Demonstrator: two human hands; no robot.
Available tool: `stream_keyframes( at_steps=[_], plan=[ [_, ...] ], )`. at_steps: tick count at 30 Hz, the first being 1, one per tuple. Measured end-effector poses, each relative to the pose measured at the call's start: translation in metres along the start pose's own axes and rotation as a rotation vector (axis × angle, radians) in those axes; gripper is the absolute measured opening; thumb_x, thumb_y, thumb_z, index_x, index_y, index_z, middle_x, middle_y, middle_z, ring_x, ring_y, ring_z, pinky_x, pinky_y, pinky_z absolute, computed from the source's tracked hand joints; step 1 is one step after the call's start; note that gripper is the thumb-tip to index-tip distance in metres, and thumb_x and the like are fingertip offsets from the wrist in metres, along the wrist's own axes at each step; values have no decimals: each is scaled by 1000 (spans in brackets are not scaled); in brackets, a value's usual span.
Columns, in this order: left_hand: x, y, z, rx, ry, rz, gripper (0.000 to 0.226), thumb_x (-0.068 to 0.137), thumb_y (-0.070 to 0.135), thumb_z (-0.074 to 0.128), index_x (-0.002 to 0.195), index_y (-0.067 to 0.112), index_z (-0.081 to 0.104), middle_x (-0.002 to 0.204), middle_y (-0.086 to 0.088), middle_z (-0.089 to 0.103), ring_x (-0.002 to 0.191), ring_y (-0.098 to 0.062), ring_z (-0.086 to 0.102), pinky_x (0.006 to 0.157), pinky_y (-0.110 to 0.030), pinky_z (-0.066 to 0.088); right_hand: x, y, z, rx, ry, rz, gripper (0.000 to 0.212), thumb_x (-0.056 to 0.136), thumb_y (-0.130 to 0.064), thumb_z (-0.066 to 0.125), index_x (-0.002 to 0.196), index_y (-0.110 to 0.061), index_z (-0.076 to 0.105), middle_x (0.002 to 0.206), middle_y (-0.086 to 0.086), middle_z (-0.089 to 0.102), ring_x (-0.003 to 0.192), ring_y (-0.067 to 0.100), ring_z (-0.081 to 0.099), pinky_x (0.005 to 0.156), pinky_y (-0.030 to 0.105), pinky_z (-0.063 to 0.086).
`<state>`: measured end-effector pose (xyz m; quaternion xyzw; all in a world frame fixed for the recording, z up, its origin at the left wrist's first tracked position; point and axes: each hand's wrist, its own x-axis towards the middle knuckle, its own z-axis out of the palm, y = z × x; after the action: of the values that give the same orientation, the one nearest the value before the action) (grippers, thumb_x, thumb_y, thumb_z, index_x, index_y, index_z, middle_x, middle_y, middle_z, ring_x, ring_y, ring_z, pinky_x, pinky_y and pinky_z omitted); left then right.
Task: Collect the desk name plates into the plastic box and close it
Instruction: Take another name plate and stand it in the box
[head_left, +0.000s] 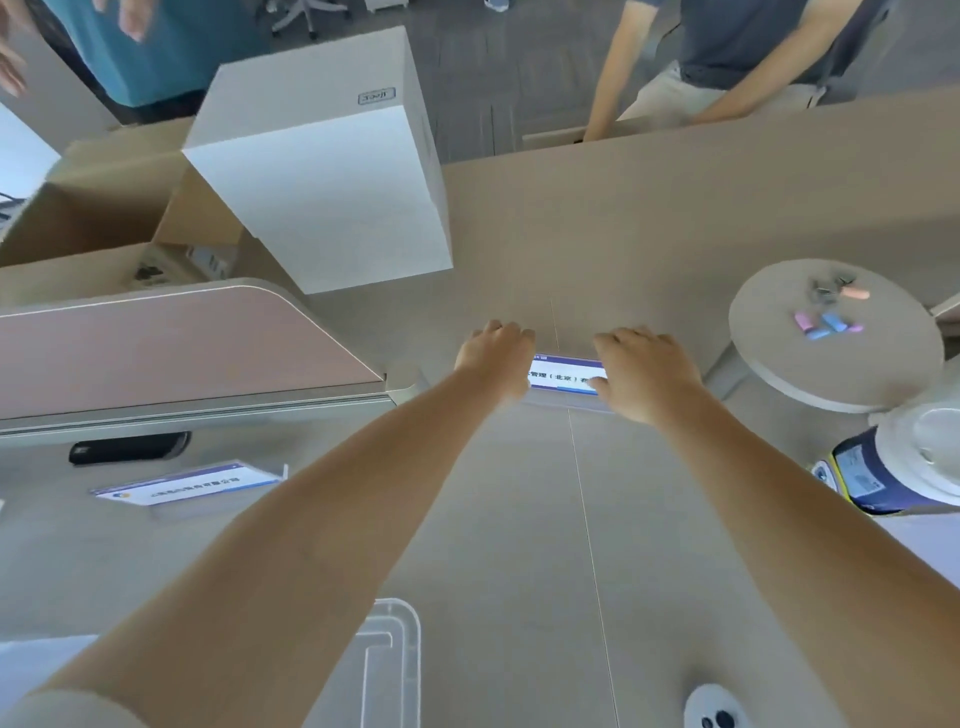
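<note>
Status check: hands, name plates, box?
Both hands, left and right, on ends of center name plate, not lifted. Second name plate untouched at left. Plastic box near edge, under left arm. Path clear.

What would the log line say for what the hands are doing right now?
left hand: on name plate end | right hand: on other end | second name plate: on desk, untouched | plastic box: near

A tall white carton is stood on the surface. Coloured clips are scattered on a round stool. A black stapler is laid beside the pink partition.
</note>
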<state>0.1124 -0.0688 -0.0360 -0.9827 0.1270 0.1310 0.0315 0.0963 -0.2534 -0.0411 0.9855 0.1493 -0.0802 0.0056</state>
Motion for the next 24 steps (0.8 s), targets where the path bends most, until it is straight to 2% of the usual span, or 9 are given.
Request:
stream_keyframes(
  at_steps=[3, 5, 8, 10, 13, 17, 21, 24],
  plan=[
    [10, 2, 10, -7, -58, -29, 37, 84, 4, 59, 120, 12, 56, 113, -8, 60, 111, -29, 54, 88, -33, 41, 9, -2, 12, 137, -116, 83, 16, 94, -32, 53, 93, -17, 46, 93, 5, 55, 81, 28, 50, 64, 32, 37],
    [9, 4, 12, -8, -43, -62, 37, 80, -5, 56, 112, 14, 61, 106, -6, 64, 102, -28, 59, 82, -32, 39, 12, -1, 17, 131, -118, 105, 8, 94, -22, 51, 89, -18, 47, 82, 4, 48, 75, 30, 48, 61, 32, 35],
    [1, 7, 10, -101, -24, -161, 35, 76, -12, 53, 97, 13, 64, 98, -7, 65, 87, -28, 59, 71, -30, 36, 9, -3, 19, 123, -104, 107, 12, 95, -15, 49, 83, -17, 46, 71, 3, 41, 72, 31, 48, 60, 31, 34],
    [-7, 4, 7, -253, -32, -263, 31, 77, -12, 51, 95, 11, 63, 98, -9, 64, 88, -31, 61, 70, -32, 41, 3, -7, 14, 102, -85, 91, 9, 95, -14, 49, 88, -17, 53, 74, 4, 46, 72, 31, 48, 60, 31, 35],
    [-26, -4, -3, -447, -32, -391, 35, 77, -9, 52, 104, 10, 65, 102, -10, 64, 91, -33, 62, 71, -34, 50, -9, -16, -5, 63, -16, 42, 9, 95, -16, 49, 94, -19, 58, 84, 7, 58, 72, 31, 49, 60, 32, 38],
    [-71, -18, -28, -496, 36, -407, 35, 77, -7, 53, 102, 12, 67, 101, -10, 64, 93, -35, 64, 65, -33, 50, -33, -40, -45, -25, 46, -54, 8, 95, -18, 49, 93, -18, 57, 89, 6, 63, 70, 30, 48, 59, 33, 42],
    [-128, -40, -56, -512, 90, -429, 33, 73, -9, 55, 96, 10, 68, 95, -9, 64, 90, -34, 62, 64, -33, 53, -61, -85, -98, -126, 53, -130, 9, 91, -14, 52, 87, -20, 49, 95, 1, 64, 70, 28, 45, 58, 30, 32],
    [-174, -62, -76, -541, 73, -371, 31, 72, -3, 54, 93, 14, 69, 91, -5, 62, 85, -30, 59, 61, -30, 51, -81, -121, -132, -207, 93, -175, 19, 80, -3, 55, 90, -19, 55, 92, 2, 66, 72, 29, 53, 57, 30, 35]
  ],
)
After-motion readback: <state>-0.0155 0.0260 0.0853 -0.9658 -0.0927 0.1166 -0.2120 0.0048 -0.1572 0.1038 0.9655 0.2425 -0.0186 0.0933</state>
